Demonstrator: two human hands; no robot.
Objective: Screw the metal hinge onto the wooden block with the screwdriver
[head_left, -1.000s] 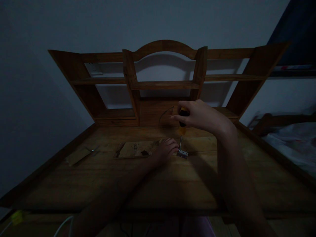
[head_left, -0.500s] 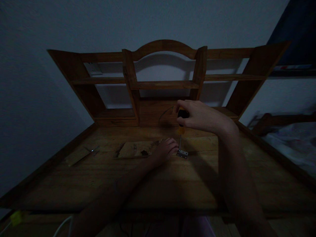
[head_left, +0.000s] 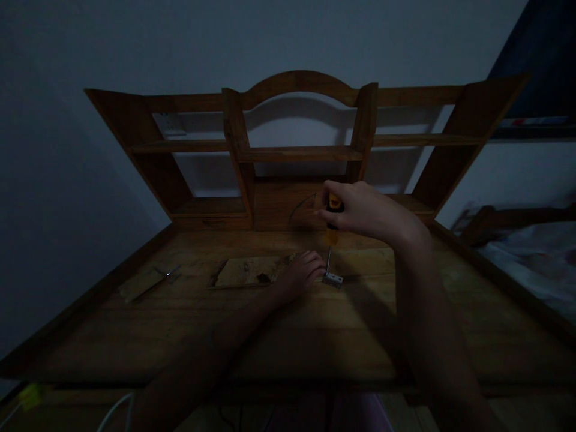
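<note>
Gripping, head view: one right hand (head_left: 365,209), fingers curled closed about the yellow-and-black handle of a screwdriver (head_left: 332,236), near upright, shaft reaching down to a small metal hinge (head_left: 333,280) at the near edge of a long wooden board (head_left: 243,271). One left hand (head_left: 300,273), fingers together and slightly bent, laid over the board just beside the hinge; whether they pinch anything cannot be told. Also listed: wooden desk (head_left: 270,354) beneath, wooden shelf unit (head_left: 301,155) behind, flat tan piece (head_left: 141,285) at left.
</note>
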